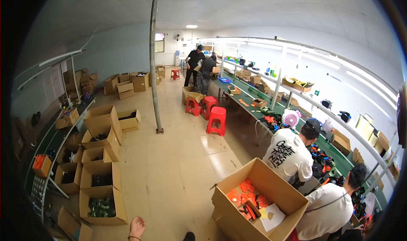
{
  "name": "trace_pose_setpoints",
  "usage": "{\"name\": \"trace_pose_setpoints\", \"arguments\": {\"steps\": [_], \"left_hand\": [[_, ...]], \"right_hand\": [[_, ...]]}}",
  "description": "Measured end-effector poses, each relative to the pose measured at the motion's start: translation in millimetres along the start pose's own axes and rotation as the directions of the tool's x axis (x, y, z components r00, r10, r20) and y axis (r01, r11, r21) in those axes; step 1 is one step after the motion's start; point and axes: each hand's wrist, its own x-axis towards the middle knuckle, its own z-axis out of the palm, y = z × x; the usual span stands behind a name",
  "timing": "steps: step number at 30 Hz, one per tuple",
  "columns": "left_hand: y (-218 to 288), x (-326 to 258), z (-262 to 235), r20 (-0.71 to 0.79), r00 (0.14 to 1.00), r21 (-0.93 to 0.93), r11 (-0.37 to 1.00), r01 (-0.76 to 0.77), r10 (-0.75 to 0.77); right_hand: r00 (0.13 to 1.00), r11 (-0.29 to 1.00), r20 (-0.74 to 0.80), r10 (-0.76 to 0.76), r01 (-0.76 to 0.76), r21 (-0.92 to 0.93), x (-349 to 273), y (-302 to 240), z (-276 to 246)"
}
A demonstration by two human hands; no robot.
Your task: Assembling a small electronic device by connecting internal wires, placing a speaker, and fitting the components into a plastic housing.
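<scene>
My left hand [137, 228] shows at the lower edge with a thin dark band at the wrist. Its fingers look loosely bent and hold nothing. It is nearest to an open cardboard box [103, 205] of dark green parts on the left, with a gap between them. My right hand is out of the picture. To the right stands a large open carton [224, 194] with flat orange pieces [246, 186], a smaller box of orange and black parts [250, 210] and a white sheet [273, 217] inside.
Stacked cartons [101, 126] line the left side by a workbench. A metal post [154, 63] rises mid-floor. Red stools [217, 120] stand beside the long green bench [241, 97]. Two people in white shirts [288, 152] sit at it; two in dark clothes [205, 69] stand farther back.
</scene>
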Motion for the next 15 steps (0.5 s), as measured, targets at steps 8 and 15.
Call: {"name": "trace_pose_setpoints", "arguments": {"steps": [8,15], "left_hand": [[32.3,147.9,75.7,-0.003,0.988,0.841,0.534,0.086,-0.154],[96.5,272.7,47.3,-0.231,0.968,0.631,0.743,0.224,-0.096]], "right_hand": [[0.982,0.992,0.16,-0.102,0.112,-0.054,219.0,-122.5,142.6],[0.941,0.951,0.269,-0.207,0.258,-0.172,374.9,-186.5,179.3]]}}
